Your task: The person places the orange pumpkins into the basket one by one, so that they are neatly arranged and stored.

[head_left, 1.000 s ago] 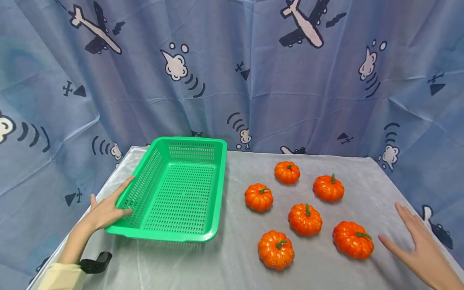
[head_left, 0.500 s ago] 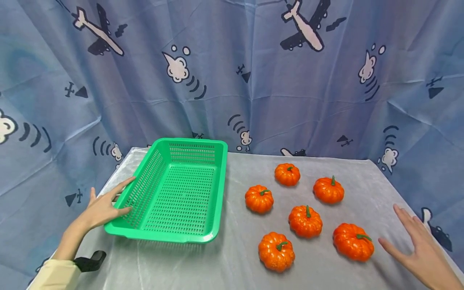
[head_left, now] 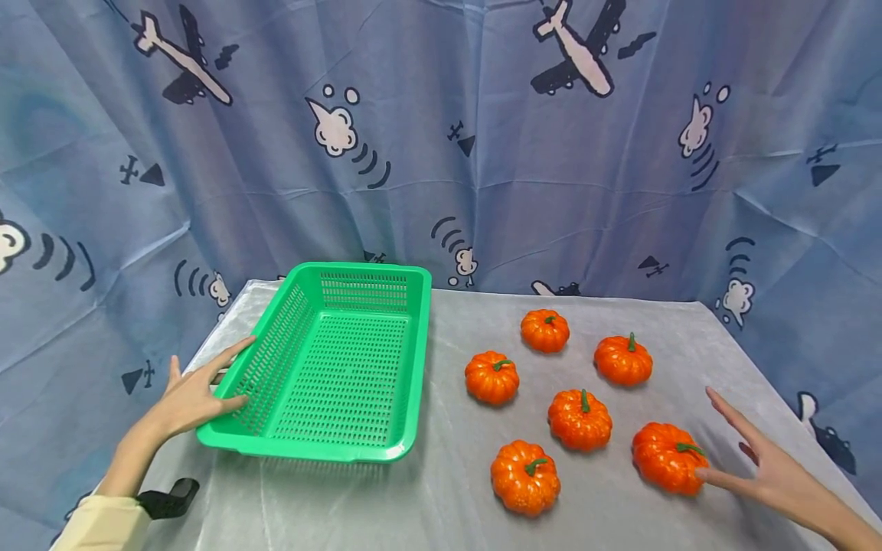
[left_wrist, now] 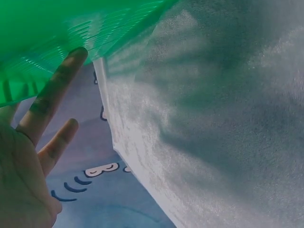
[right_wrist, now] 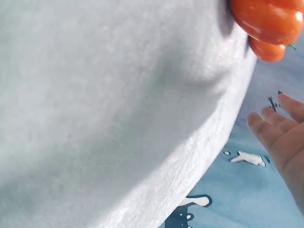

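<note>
Blue fabric curtain (head_left: pixel 427 168), printed with airplanes, puffs and curved lines, hanging in folds behind the work area and along both sides. Table (head_left: pixel 358 505), covered in pale grey cloth, standing in front of it. Green plastic basket (head_left: pixel 411 383), rectangular, with perforated walls and floor, resting on the table's left part, well apart from the right hand. Left hand (head_left: pixel 189 402), at the basket's left side: fingers spread and mostly straight, thumb and one fingertip over the rim; in the left wrist view, fingers extend along the outer wall, with no firm grip to be seen. Right hand (head_left: pixel 765 467), at the table's right: fingers extended, thumb held well away from them, nothing grasped; the thumb tip overlaps the edge of the nearest pumpkin in the head view, and contact cannot be told. Pale yellow sleeve (head_left: pixel 103 524), on the left forearm. Six glossy orange pumpkins, green-stemmed, set apart from one another on the table to the right of the basket: front-right pumpkin (head_left: pixel 664 453), beside the right thumb; front-left pumpkin (head_left: pixel 520 482); centre pumpkin (head_left: pixel 579 425); rear-right pumpkin (head_left: pixel 620 363); left pumpkin (head_left: pixel 489 383), closest to the basket; rear pumpkin (head_left: pixel 544 335). Black curved piece (head_left: pixel 168 501), beside the left wrist.
</note>
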A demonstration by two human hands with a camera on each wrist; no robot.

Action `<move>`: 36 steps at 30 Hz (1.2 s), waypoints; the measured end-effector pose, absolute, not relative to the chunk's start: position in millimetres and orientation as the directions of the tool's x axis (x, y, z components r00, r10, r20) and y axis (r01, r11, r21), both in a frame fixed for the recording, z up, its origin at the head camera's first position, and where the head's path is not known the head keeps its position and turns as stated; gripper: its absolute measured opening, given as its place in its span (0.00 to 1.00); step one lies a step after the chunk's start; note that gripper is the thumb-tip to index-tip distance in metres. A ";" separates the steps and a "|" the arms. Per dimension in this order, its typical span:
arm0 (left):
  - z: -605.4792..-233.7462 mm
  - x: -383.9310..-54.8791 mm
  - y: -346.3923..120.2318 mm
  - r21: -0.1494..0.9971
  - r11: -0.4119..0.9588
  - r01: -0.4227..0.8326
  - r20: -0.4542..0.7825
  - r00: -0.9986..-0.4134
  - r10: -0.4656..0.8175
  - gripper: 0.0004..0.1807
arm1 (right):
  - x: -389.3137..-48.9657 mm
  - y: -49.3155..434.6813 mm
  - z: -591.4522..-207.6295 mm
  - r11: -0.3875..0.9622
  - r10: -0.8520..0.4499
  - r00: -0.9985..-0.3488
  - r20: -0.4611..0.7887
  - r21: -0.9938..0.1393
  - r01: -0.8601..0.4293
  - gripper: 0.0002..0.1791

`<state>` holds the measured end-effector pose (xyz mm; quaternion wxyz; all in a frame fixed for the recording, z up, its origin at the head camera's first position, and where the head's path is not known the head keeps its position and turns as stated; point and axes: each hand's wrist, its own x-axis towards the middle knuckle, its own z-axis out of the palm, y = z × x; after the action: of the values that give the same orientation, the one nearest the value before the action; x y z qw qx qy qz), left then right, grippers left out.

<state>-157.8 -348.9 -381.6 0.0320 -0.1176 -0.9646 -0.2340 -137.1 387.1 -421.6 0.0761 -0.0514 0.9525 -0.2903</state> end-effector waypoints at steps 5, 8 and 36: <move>-381.0 -157.7 -348.9 0.442 0.864 0.242 0.116 -0.970 0.212 0.48 | -141.4 379.7 -421.1 0.801 -0.241 -0.959 -0.150 -0.589 -0.109 0.59; -380.9 -157.4 -349.2 0.444 0.863 0.241 0.116 -0.971 0.211 0.48 | -141.1 372.8 -423.8 0.759 -0.291 -0.948 -0.131 -0.634 -0.145 0.56; -381.7 -157.7 -348.4 0.434 0.867 0.242 0.122 -0.970 0.210 0.48 | -137.0 347.2 -433.8 0.698 -0.318 -0.947 0.041 -0.666 -0.263 0.42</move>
<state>-157.7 -348.4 -381.7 0.0352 -0.1172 -0.9657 -0.2292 -137.0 347.2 -433.8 0.0385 -0.1577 0.9207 -0.3548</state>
